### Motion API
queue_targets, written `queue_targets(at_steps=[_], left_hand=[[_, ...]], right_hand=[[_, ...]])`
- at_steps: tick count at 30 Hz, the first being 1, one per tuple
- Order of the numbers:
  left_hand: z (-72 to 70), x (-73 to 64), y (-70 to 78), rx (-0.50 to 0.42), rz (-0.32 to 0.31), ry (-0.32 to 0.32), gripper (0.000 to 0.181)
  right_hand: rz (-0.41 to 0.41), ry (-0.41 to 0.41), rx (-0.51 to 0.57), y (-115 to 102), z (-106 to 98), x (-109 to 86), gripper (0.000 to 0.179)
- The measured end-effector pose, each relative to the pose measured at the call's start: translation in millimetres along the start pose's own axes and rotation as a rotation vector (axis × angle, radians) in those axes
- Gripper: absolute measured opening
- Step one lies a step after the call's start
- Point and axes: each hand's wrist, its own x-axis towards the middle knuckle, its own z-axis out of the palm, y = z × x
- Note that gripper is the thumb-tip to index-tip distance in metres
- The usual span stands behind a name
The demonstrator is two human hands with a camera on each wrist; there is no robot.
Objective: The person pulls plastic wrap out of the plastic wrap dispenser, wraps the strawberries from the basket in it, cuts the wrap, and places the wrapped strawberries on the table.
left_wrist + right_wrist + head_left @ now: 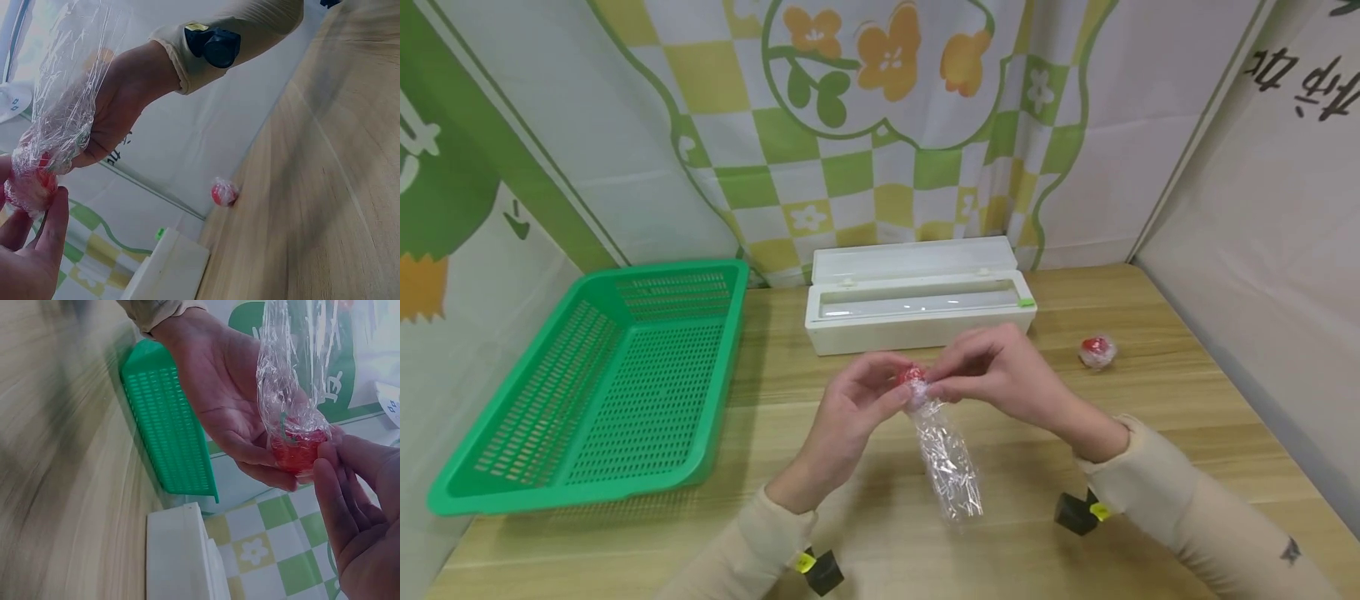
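Note:
A small, round red thing (297,453) with a bit of green at its top sits inside clear cling film (947,467); its exact kind is unclear. The left hand (850,400) holds it from one side between thumb and fingers. From the other side the right hand (1000,375) pinches the film close against it. A long crinkled tail of film hangs toward the person in the head view. In the right wrist view, the left hand (219,394) stands behind the film, and the right hand's fingertips (328,469) touch the wrapped thing.
A white cling film box (917,333), lid raised, stands at the back of the wooden table (1150,467). Another film-wrapped red ball (1097,352) lies to the right. At the left is a green plastic basket (722,375). Fabric walls (865,175) enclose the table.

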Motion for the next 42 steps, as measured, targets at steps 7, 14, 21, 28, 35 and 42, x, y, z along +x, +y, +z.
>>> queue_targets(at_steps=[7, 14, 21, 28, 35, 42], left_hand=[[0.7, -0.8, -0.9, -0.039, 0.013, -0.035, 0.028], [0.9, -0.5, -3.0, -0.02, 0.047, 0.014, 0.026], [-0.4, -0.4, -3.7, 0.003, 0.049, 0.027, 0.034], [-2.4, -0.8, -3.8, 0.053, 0.105, -0.019, 0.031], [-3.0, -2.4, -1.6, 0.046, 0.072, -0.042, 0.034], [-5.2, -3.2, -2.6, 0.014, 0.056, -0.061, 0.026]], right_hand=[[-0.035, 0.011, 0.041, 1.4, 4.1, -0.4, 0.009], [-0.023, 0.033, 0.033, 4.3, 9.2, -1.0, 0.009], [0.11, 0.046, 0.018, 0.7, 10.9, -1.3, 0.008], [0.299, 0.044, 0.164, -4.7, 9.3, -0.8, 0.012], [0.304, 0.02, 0.221, 1.2, 5.2, -3.2, 0.013], [0.198, -0.007, 0.203, 6.2, 7.3, -4.5, 0.011]])
